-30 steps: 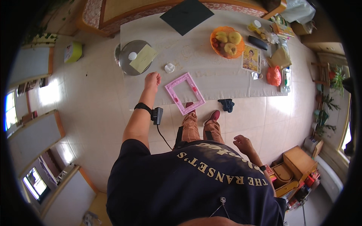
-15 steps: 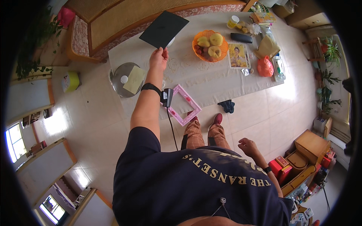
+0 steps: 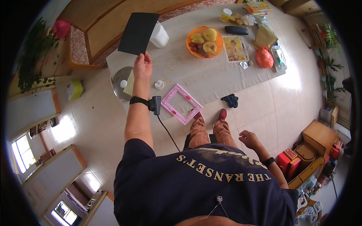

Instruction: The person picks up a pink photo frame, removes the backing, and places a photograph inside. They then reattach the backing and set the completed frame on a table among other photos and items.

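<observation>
My left hand [image 3: 143, 67] reaches over the far left part of the table, its fingers pinched on the near corner of a flat black board [image 3: 138, 34]. The board is held up, partly in front of a white plastic container [image 3: 160, 37]. Closer to me, a pink picture frame [image 3: 182, 90] with red flower ornaments lies at the table's near edge, its opening bare. Beside it sits a small clear cup or lid [image 3: 159, 84]. Away from the table, my right hand [image 3: 249, 139] hangs low at my right side, fingers loosely bent and apart, with nothing visible in it.
On the cloth-covered table [image 3: 177, 71] stand an orange fruit basket [image 3: 204, 42], a dark case [image 3: 236, 30], a printed picture [image 3: 236, 49] and a red plastic bag [image 3: 264, 57]. A round metal tray [image 3: 120, 93] is at the left end. A dark cloth [image 3: 229, 100] hangs at the near edge.
My left hand has carried the black board leftward, turning it, and the white container behind it now shows more. My right hand stays low at my side.
</observation>
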